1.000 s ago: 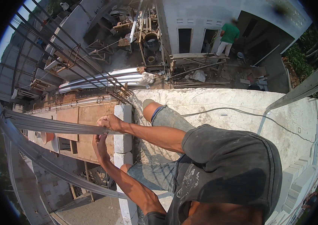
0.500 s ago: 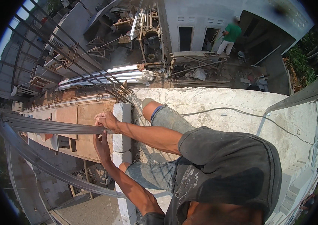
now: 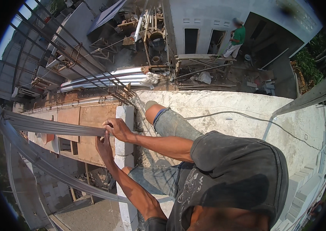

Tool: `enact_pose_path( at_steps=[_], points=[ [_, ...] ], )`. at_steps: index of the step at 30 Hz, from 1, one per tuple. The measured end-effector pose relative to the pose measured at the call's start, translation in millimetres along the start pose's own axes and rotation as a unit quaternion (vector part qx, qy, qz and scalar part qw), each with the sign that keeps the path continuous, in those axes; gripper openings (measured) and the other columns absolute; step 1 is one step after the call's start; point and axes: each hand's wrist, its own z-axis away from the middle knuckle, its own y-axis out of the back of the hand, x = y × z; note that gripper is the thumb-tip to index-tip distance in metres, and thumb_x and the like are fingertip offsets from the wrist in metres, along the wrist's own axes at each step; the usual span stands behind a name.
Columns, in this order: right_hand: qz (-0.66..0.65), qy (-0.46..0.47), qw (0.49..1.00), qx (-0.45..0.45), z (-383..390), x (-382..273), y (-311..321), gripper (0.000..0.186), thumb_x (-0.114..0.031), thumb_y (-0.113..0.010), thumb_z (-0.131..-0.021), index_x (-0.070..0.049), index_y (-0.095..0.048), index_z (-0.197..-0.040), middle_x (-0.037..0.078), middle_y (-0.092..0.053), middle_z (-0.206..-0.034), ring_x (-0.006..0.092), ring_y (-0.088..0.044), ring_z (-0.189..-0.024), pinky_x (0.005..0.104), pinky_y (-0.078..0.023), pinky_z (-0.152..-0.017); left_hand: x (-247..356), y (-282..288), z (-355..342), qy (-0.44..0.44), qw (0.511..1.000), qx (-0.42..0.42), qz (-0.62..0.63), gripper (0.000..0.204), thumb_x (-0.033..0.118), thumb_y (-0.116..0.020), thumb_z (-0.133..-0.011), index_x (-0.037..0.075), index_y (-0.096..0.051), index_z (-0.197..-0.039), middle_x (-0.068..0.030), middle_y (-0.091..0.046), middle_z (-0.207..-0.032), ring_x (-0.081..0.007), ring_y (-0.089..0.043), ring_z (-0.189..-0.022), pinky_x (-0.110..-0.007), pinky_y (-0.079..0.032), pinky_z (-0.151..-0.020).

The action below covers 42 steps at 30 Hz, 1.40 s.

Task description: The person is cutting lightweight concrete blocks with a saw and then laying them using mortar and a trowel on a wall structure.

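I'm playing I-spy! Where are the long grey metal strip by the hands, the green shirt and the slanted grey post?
Grey metal strip (image 3: 55, 127): head view, mid-length.
Green shirt (image 3: 239, 35): head view, its middle.
Slanted grey post (image 3: 310, 96): head view, mid-length.

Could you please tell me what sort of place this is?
It looks like a building site: steel reinforcing bars slant across the upper left, a wooden scaffold stands before a grey wall, and pale blocks are stacked at the lower right.

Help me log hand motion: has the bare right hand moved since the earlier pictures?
Yes: the bare right hand has moved rightward in the picture, farther over the white rectangular masonry block.
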Motion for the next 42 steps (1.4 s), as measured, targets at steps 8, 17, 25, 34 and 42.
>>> enact_pose_path(
  at_steps=[8, 17, 25, 34, 42],
  points=[
    [0.059, 0.164, 0.985, 0.014, 28, -3, 7, 0.02, -0.012, -0.065, -0.09, -0.002, -0.064, -0.108, 0.015, -0.064, -0.109, 0.0343, -0.062, -0.1, 0.042, -0.053, -0.083, -3, 4, -3, 0.01, 0.999, -0.021, 0.022, 0.039, 0.015, -0.06, -0.097, -0.006, -0.052, -0.129, -0.0177, -0.059, -0.123, -0.0239, -0.062, -0.108, -0.036, -0.051, -0.092],
    [0.139, 0.059, 0.988, 0.011, 28, -6, 18, 0.048, -0.021, -0.061, -0.094, -0.001, -0.048, -0.135, 0.019, -0.055, -0.128, 0.0398, -0.053, -0.12, 0.0457, -0.047, -0.099, -9, 7, -8, 0.003, 0.999, -0.027, 0.023, 0.04, 0.016, -0.067, -0.093, 0.0, -0.054, -0.127, -0.0123, -0.064, -0.111, -0.0197, -0.062, -0.092, -0.034, -0.05, -0.083],
    [0.387, 0.205, 0.868, -0.235, 5, -7, 38, 0.02, -0.018, -0.055, -0.09, -0.004, -0.058, -0.103, 0.018, -0.066, -0.087, 0.0348, -0.067, -0.084, 0.0447, -0.051, -0.08, -2, 7, -5, 0.017, 0.999, -0.025, 0.019, 0.043, 0.02, -0.068, -0.094, -0.001, -0.053, -0.128, -0.0135, -0.064, -0.11, -0.0208, -0.061, -0.091, -0.035, -0.049, -0.082],
    [0.426, 0.204, 0.858, -0.201, 14, -5, 41, 0.01, -0.013, -0.052, -0.087, -0.006, -0.053, -0.079, 0.013, -0.055, -0.07, 0.0296, -0.062, -0.068, 0.0436, -0.047, -0.066, -9, 4, -7, 0.02, 0.999, -0.023, 0.017, 0.043, 0.023, -0.067, -0.094, -0.001, -0.054, -0.127, -0.014, -0.063, -0.112, -0.0216, -0.059, -0.095, -0.038, -0.048, -0.086],
    [0.417, 0.2, 0.877, -0.131, 38, -1, 13, 0.01, -0.013, -0.057, -0.086, -0.004, -0.057, -0.08, 0.014, -0.063, -0.072, 0.0306, -0.066, -0.07, 0.0437, -0.051, -0.059, 26, 21, -4, 0.021, 0.997, -0.063, 0.043, 0.049, 0.026, -0.071, -0.09, -0.006, -0.054, -0.123, -0.0163, -0.06, -0.118, -0.0217, -0.057, -0.105, -0.037, -0.046, -0.092]
  ],
)
